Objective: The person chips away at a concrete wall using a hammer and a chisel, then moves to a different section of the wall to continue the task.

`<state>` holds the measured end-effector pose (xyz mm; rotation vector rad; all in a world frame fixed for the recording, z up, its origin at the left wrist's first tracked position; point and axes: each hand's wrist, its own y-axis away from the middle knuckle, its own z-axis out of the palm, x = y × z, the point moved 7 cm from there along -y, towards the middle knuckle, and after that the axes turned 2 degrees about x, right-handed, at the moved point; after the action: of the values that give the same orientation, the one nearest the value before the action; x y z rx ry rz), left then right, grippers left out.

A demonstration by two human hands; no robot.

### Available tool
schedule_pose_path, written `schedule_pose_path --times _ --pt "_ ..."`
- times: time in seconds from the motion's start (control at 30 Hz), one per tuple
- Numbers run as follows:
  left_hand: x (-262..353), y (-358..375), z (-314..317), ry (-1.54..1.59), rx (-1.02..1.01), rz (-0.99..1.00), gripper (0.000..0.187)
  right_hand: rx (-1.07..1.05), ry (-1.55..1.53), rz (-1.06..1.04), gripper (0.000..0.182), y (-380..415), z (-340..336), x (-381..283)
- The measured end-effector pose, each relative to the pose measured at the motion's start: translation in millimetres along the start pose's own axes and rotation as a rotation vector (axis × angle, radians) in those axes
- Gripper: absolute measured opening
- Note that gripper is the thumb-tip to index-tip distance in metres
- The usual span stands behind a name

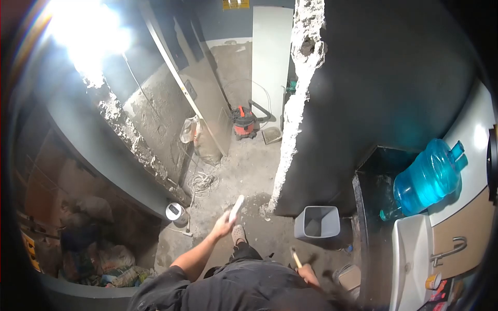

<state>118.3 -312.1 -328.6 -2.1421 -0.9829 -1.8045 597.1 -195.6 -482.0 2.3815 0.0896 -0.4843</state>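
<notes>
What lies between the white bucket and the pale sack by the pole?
A tangled cable lies on the floor between bucket and sack, as the head view shows.

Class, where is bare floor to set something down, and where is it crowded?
Bare floor lies between the coiled cable, red vacuum cleaner and broken wall edge; a smaller patch separates the clog from the grey bin. Crowded: around the piled sacks, sink and blue water jug.

The handle point(296, 259) looks like smooth wood, the shirt point(244, 285) matt cloth, the jug point(428, 176) glossy plastic, the tap point(447, 253) shiny metal, the broken wall edge point(291, 135) rough.
</notes>
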Motion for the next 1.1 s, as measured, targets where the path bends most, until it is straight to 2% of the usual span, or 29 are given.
schedule_pose_path --times 0.03,0.07,0.1,0.13,0.17,0.23,0.27,0.3,0.33,0.37,0.43,0.47,0.53,0.57,0.6,0.67,0.7,0.73,0.8,0.87,0.93,0.97,1.0,1.07,1.1 --pt "34 -18 1 0.084 0.009 0.120 0.019 -0.101 -0.057 0.099 0.038 27 -38 -46" --pt "70 -37 2 0.164 0.010 0.232 0.022 0.099 -0.175 -0.073 0.039 16 -47 -58" --pt "110 -47 4 0.281 -0.017 0.240 0.024 0.170 -0.236 -0.232 0.039 5 -55 -75" --pt "156 -52 4 0.398 -0.043 0.253 0.026 0.372 -0.175 -0.437 0.038 45 -103 -129" --pt "201 -53 4 0.448 -0.049 0.301 0.025 0.404 -0.213 -0.419 0.034 79 -141 -174" --pt "271 -51 4 0.543 -0.058 0.394 0.024 0.511 -0.482 -0.631 0.033 102 -176 -227" --pt "294 -52 4 0.592 -0.064 0.441 0.024 0.522 -0.483 -0.616 0.033 98 -182 -239" --pt "311 -57 6 0.683 -0.155 0.485 0.024 0.432 -0.544 -0.606 0.033 91 -183 -251" --pt "320 -63 10 0.687 -0.180 0.488 0.024 0.347 -0.606 -0.600 0.034 91 -190 -275" --pt "332 -71 12 0.640 -0.185 0.534 0.027 0.518 -0.741 -0.786 0.029 110 -210 -301" --pt "350 -93 16 0.528 -0.223 0.620 0.038 0.643 -0.671 -0.830 0.026 113 -214 -317" --pt "355 -105 15 0.298 -0.231 0.646 0.037 0.739 -0.598 -0.871 0.024 115 -209 -324" --pt "382 -118 18 0.046 -0.173 0.898 0.036 0.748 -0.610 -0.802 0.023 99 -187 -326" --pt "392 -127 21 0.101 -0.272 0.906 0.037 0.692 -0.623 -0.712 0.019 89 -175 -326" --pt "397 -142 24 -0.024 -0.255 0.920 0.037 0.634 -0.636 -0.620 0.017 82 -164 -331" --pt "401 -169 29 0.144 -0.307 0.958 0.036 0.756 -0.690 -0.522 0.018 77 -145 -358" --pt "404 -180 30 0.152 -0.321 1.009 0.038 0.854 -0.721 -0.446 0.019 75 -140 -365" --pt "415 -183 26 0.012 -0.337 1.017 0.040 0.881 -0.716 -0.423 0.019 67 -137 -371" --pt "420 -199 28 -0.027 -0.438 0.899 0.040 0.694 -0.827 -0.603 0.019 41 -124 -396" --pt "416 -216 34 -0.004 -0.469 0.934 0.040 0.639 -0.872 -0.644 0.007 62 -149 -440" --pt "422 -218 28 0.130 -0.451 1.109 0.037 0.764 -0.986 -0.679 0.006 63 -149 -451" --pt "425 -220 23 0.158 -0.438 1.162 0.036 0.759 -0.950 -0.642 0.008 64 -146 -450" --pt "426 -226 22 0.172 -0.470 1.166 0.036 0.778 -0.999 -0.532 0.022 71 -147 -458" --pt "426 -246 18 0.211 -0.512 1.073 0.035 0.982 -0.890 -0.616 0.021 86 -154 -463" --pt "440 -250 9 0.234 -0.535 1.043 0.033 1.002 -0.884 -0.606 0.021 92 -159 -462"
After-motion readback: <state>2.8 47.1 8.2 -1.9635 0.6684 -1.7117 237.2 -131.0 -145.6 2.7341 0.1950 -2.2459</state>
